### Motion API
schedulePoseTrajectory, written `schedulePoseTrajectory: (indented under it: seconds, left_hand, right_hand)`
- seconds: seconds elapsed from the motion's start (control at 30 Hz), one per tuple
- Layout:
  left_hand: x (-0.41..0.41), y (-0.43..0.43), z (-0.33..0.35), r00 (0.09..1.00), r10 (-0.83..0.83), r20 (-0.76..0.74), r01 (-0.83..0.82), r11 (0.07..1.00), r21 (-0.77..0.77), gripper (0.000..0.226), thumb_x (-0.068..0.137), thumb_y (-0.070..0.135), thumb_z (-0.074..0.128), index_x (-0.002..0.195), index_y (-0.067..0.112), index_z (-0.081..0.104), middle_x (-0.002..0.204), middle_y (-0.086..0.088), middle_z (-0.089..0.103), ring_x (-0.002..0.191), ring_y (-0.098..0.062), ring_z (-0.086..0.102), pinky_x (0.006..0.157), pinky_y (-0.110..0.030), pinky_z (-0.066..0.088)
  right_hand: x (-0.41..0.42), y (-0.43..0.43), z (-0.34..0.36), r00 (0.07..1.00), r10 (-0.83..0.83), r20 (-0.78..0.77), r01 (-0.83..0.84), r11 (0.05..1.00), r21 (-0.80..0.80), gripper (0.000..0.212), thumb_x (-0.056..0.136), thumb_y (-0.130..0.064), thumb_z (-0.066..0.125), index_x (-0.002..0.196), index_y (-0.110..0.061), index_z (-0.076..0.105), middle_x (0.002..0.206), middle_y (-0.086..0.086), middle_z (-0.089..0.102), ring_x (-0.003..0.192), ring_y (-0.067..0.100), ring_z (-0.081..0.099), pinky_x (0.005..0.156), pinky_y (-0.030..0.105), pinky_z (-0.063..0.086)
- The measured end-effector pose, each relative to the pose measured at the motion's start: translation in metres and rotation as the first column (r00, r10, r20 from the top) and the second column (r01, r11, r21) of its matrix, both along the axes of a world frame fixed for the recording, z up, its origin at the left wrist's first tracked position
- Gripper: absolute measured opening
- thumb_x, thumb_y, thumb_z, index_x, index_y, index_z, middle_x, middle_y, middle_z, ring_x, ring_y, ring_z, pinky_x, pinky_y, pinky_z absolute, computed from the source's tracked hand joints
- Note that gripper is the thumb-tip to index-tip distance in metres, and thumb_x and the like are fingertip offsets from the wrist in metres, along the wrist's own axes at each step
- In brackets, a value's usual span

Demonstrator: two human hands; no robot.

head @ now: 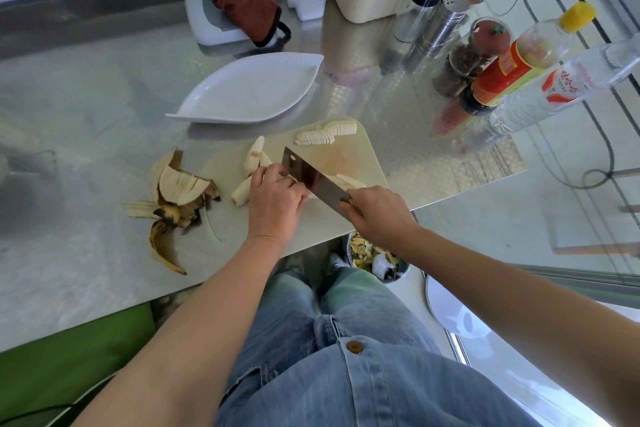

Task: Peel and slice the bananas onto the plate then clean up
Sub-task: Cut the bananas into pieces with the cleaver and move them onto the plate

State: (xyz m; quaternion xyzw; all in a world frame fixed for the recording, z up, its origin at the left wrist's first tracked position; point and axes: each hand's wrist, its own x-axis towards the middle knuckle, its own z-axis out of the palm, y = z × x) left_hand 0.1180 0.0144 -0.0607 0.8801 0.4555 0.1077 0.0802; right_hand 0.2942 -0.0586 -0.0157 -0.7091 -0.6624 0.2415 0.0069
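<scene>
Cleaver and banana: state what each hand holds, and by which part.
The right hand grips the cleaver by its handle. The left hand presses down on the peeled banana beside the blade, steadying it.

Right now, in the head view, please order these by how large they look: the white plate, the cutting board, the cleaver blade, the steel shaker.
1. Cutting board, though hands hide part of it.
2. Plate; it lies farther away, so its true size against the board is unsure.
3. Cleaver blade.
4. Shaker; close to the blade in length, so this order is unsure.
</scene>
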Motion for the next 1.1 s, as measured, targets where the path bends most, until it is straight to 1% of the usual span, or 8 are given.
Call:
schedulePoseTrajectory:
  seconds: [0.23,0.37,0.53,0.77,0.9,0.97,1.03,1.1]
  left_hand:
    - [0.000,0.000,0.000,1.000,-0.010,-0.005,0.010,1.000,0.009,0.010,0.070,0.022,0.083,0.071,0.020,0.073,0.073,0.004,0.070,0.092,-0.025,0.053,0.086,-0.036,0.030]
    - [0.000,0.001,0.000,1.000,-0.011,-0.011,0.012,1.000,0.008,0.010,0.070,0.022,0.083,0.071,0.020,0.073,0.072,0.004,0.069,0.091,-0.025,0.054,0.085,-0.036,0.030]
    - [0.000,0.001,0.000,1.000,-0.007,-0.007,0.007,1.000,-0.010,0.008,0.071,0.020,0.082,0.070,0.020,0.074,0.071,0.004,0.070,0.091,-0.027,0.056,0.086,-0.037,0.031]
    - [0.000,0.002,0.000,1.000,-0.011,-0.010,0.011,1.000,-0.012,0.010,0.070,0.020,0.082,0.068,0.019,0.072,0.070,0.003,0.069,0.091,-0.027,0.056,0.086,-0.038,0.030]
    - [0.001,0.001,0.001,1.000,-0.008,-0.025,0.007,1.000,-0.006,0.009,0.072,0.023,0.081,0.071,0.020,0.073,0.072,0.003,0.070,0.087,-0.026,0.053,0.082,-0.037,0.031]
    - [0.001,0.001,0.001,1.000,-0.010,-0.030,0.010,1.000,-0.005,0.009,0.072,0.023,0.081,0.071,0.019,0.073,0.073,0.003,0.070,0.086,-0.026,0.053,0.079,-0.036,0.030]
    - [0.001,0.001,0.000,0.999,-0.011,-0.033,0.011,1.000,0.001,0.009,0.073,0.023,0.081,0.071,0.019,0.073,0.073,0.004,0.070,0.085,-0.025,0.052,0.077,-0.035,0.029]
    - [0.001,0.001,0.000,1.000,-0.011,-0.029,0.011,1.000,0.007,0.009,0.073,0.024,0.081,0.071,0.019,0.073,0.072,0.004,0.069,0.084,-0.025,0.052,0.076,-0.035,0.029]
  right_hand:
    - [0.001,-0.002,-0.010,1.000,0.003,0.005,-0.003,0.999,-0.053,0.027,0.098,-0.036,0.041,0.078,-0.020,0.049,0.069,0.000,0.050,0.064,0.023,0.051,0.058,0.029,0.036]
    - [0.002,-0.002,-0.009,1.000,0.010,0.001,-0.010,0.999,-0.047,0.027,0.098,-0.037,0.041,0.077,-0.022,0.046,0.069,0.000,0.050,0.065,0.023,0.051,0.058,0.030,0.038]
    - [0.003,-0.003,-0.005,1.000,-0.005,-0.014,0.005,1.000,-0.003,0.028,0.098,-0.035,0.044,0.074,-0.019,0.043,0.067,0.000,0.048,0.062,0.022,0.047,0.056,0.028,0.031]
    - [0.002,-0.001,-0.004,1.000,0.018,-0.009,-0.018,1.000,-0.008,0.027,0.098,-0.036,0.043,0.076,-0.020,0.044,0.069,0.000,0.049,0.062,0.021,0.048,0.056,0.028,0.033]
    - [0.002,0.001,-0.003,0.999,0.037,0.005,-0.037,0.999,-0.005,0.026,0.099,-0.035,0.041,0.078,-0.021,0.045,0.069,-0.001,0.049,0.062,0.020,0.048,0.053,0.027,0.029]
    - [0.001,0.001,-0.004,0.999,0.046,0.027,-0.046,0.999,-0.004,0.025,0.099,-0.035,0.040,0.079,-0.021,0.047,0.070,-0.001,0.049,0.064,0.021,0.049,0.056,0.027,0.031]
    - [0.000,0.000,-0.007,0.997,0.047,0.057,-0.046,0.999,-0.013,0.027,0.099,-0.035,0.039,0.085,-0.018,0.055,0.073,0.000,0.051,0.065,0.021,0.049,0.058,0.028,0.034]
    - [-0.002,-0.003,-0.011,0.998,0.029,0.059,-0.027,0.999,-0.032,0.028,0.099,-0.036,0.040,0.090,-0.017,0.059,0.074,0.001,0.053,0.065,0.021,0.048,0.059,0.028,0.034]
